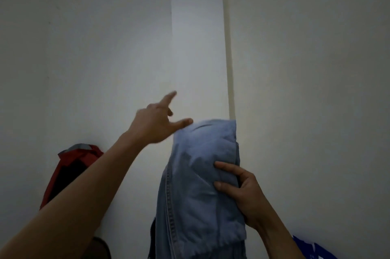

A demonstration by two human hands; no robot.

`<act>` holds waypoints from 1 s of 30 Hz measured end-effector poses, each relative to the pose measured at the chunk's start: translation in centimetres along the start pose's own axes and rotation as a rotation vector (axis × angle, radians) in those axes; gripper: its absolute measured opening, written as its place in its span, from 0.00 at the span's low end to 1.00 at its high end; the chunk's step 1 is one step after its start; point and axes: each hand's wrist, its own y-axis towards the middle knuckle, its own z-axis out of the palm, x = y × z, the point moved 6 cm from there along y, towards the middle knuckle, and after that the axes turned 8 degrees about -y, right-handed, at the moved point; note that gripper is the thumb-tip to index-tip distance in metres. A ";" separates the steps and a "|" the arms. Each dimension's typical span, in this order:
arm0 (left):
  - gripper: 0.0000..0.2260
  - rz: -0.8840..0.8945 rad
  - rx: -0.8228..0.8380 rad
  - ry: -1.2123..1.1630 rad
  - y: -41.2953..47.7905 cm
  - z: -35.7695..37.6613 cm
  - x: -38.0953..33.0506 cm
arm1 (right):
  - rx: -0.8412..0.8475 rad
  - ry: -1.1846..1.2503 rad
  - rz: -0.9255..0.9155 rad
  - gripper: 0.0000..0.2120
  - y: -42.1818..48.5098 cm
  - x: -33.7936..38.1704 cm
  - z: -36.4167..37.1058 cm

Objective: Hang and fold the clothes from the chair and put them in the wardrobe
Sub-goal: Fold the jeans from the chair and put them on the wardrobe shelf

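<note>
Item: folded jeans [200, 174], pale blue denim, held up at 5 o'clock in the view, before a white panel [196, 47].
Grip: the right hand [242, 193] clasps the bundle's right edge, fingers [223, 167] curled over the folds. The left hand [156, 123], at its 11 o'clock, is spread and holds nothing.
Handling, judged: soft, fairly heavy, folds apt to slump — support from beneath.
Also: red garment [71, 166], 8 o'clock.
</note>
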 end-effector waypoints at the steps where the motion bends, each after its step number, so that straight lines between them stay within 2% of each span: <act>1: 0.45 0.029 0.053 -0.164 -1.8 1.2 0.3 | 0.002 0.021 0.023 0.19 0.3 -0.1 0.1; 3: 0.38 0.034 0.196 -0.384 -5.3 4.3 1.1 | -0.012 0.069 0.091 0.20 0.9 -0.6 0.3; 5: 0.31 0.034 0.291 -0.440 -8.2 7.6 2.2 | -0.029 0.100 0.156 0.22 1.2 -1.2 0.3; 9: 0.24 0.010 0.202 -0.651 -12.4 11.6 4.7 | -0.048 0.132 0.205 0.21 1.1 -2.2 -0.2; 12: 0.26 -0.091 0.099 -0.697 -14.9 12.8 6.1 | -0.046 0.100 0.167 0.19 0.9 -1.7 -0.8; 15: 0.38 -0.255 0.224 -0.804 -16.7 14.5 5.9 | -0.083 0.172 0.166 0.18 0.7 -1.5 -2.0; 17: 0.45 -0.300 0.295 -0.875 -17.2 15.2 5.2 | -0.098 0.188 0.177 0.18 0.3 -1.5 -2.8; 20: 0.49 -0.348 0.337 -1.032 -17.5 15.7 3.9 | -0.097 0.213 0.178 0.18 -0.5 -1.6 -3.7; 23: 0.50 -0.382 0.289 -1.121 -18.4 16.3 3.0 | -0.091 0.192 0.193 0.18 -1.5 -2.4 -4.3; 25: 0.51 -0.365 0.188 -1.096 -19.2 16.6 3.1 | -0.057 0.109 0.242 0.22 -2.4 -3.4 -4.8; 28: 0.50 -0.307 0.031 -1.037 -20.7 17.2 3.3 | 0.165 -0.201 0.352 0.42 -4.6 -5.0 -5.7; 30: 0.49 -0.276 -0.069 -0.954 -21.8 17.7 3.7 | 0.241 -0.253 0.419 0.51 -6.4 -6.2 -6.3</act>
